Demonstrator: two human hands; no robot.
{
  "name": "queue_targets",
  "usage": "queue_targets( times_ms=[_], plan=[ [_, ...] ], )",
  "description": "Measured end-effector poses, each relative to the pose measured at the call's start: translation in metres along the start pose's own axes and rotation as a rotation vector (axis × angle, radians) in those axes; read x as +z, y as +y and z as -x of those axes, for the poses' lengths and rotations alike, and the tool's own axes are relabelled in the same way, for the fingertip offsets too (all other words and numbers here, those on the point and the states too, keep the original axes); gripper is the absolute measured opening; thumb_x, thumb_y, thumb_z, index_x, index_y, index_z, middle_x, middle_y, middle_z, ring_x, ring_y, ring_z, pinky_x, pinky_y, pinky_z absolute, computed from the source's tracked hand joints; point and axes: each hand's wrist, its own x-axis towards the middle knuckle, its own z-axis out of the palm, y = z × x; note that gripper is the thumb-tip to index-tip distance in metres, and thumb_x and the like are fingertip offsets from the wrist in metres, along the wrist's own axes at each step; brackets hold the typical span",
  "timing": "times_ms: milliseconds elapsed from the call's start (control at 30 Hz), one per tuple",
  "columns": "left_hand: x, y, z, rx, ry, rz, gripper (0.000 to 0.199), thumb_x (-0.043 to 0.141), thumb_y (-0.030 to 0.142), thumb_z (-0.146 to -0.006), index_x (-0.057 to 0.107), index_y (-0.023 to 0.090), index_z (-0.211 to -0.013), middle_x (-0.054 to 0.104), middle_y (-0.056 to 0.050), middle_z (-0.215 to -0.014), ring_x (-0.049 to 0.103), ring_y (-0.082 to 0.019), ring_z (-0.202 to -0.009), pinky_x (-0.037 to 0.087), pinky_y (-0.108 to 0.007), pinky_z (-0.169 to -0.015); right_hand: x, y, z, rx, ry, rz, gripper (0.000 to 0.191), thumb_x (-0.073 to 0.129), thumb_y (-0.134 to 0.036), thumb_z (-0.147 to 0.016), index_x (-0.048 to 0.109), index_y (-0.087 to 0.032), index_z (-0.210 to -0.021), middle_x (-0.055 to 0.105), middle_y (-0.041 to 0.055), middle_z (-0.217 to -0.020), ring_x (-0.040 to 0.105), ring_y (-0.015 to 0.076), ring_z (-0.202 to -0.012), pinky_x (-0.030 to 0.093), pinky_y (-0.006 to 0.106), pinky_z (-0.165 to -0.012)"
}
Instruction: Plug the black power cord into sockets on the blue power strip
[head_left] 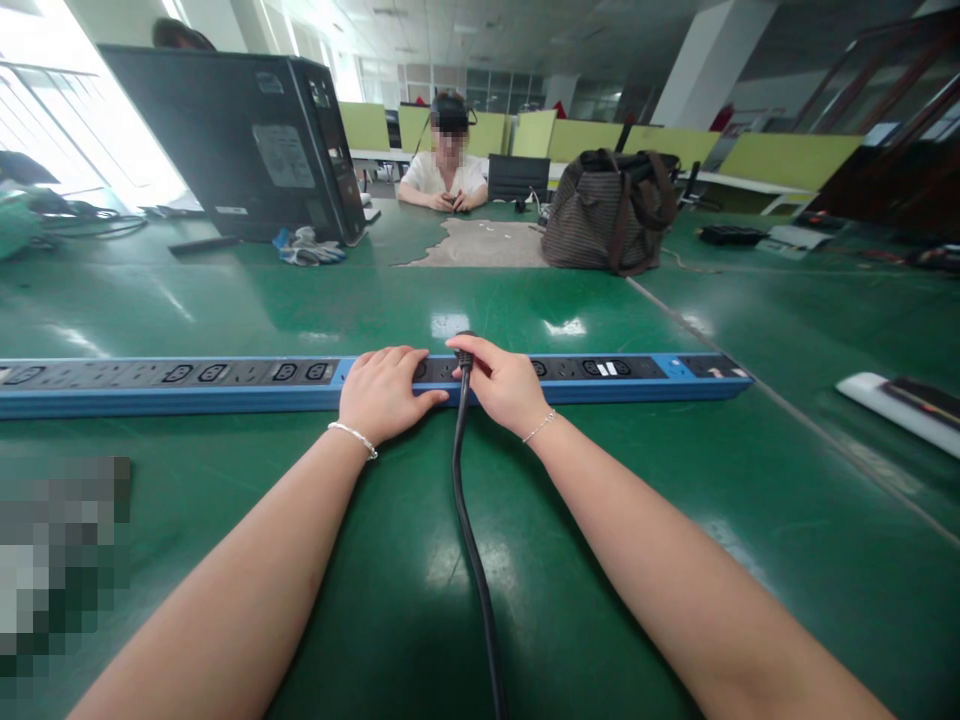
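A long blue power strip [225,399] with a black face of several sockets lies across the green table. My left hand [386,392] grips it near the middle, fingers over the top and thumb along the near side. Just to the right, my right hand [506,385] pinches a black power plug [464,350] between thumb and fingers, at the strip's sockets. Whether the plug sits in a socket I cannot tell, as my fingers cover its end. From the plug a thick black cable [471,545] runs toward me between my forearms.
At the back left stands a black computer tower [225,140], with gloves [307,246] beside it. A brown bag [607,215] stands at the back right. Across the table sits a person [448,170]. A white-and-black bar [904,405] lies at the right.
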Motion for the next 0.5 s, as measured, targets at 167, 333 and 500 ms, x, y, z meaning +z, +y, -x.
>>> queue_targets(
  times_ms=[167, 333, 500],
  plan=[
    [0.000, 0.000, 0.000, 0.010, -0.001, 0.004, 0.061, 0.052, 0.060, -0.081, 0.056, 0.020, -0.127, 0.063, -0.011, -0.126, 0.054, -0.030, -0.119, 0.036, -0.043, -0.102, -0.003, -0.021, -0.008, 0.439, -0.089, -0.568, 0.029, 0.041, -0.011, -0.082, 0.060, -0.021, -0.102, 0.069, -0.0002, -0.082, 0.066, 0.0110, -0.067, 0.055, 0.024, -0.063],
    [0.001, 0.000, 0.000, -0.002, -0.001, -0.005, 0.063, 0.051, 0.063, -0.081, 0.056, 0.020, -0.128, 0.062, -0.011, -0.127, 0.054, -0.029, -0.119, 0.035, -0.042, -0.103, -0.014, -0.042, -0.016, 0.681, 0.094, -0.651, 0.017, 0.050, -0.018, -0.085, 0.052, -0.023, -0.102, 0.043, -0.0109, -0.055, 0.035, 0.0040, -0.035, 0.027, 0.015, -0.034],
    [0.000, 0.000, 0.000, 0.012, 0.004, -0.002, 0.064, 0.051, 0.062, -0.082, 0.056, 0.017, -0.128, 0.062, -0.012, -0.127, 0.054, -0.029, -0.120, 0.035, -0.041, -0.103, -0.042, -0.026, -0.025, 0.711, 0.091, -0.208, 0.034, 0.041, -0.020, -0.091, 0.043, -0.019, -0.125, 0.047, -0.0079, -0.059, 0.038, 0.0071, -0.037, 0.032, 0.019, -0.038]
  ],
)
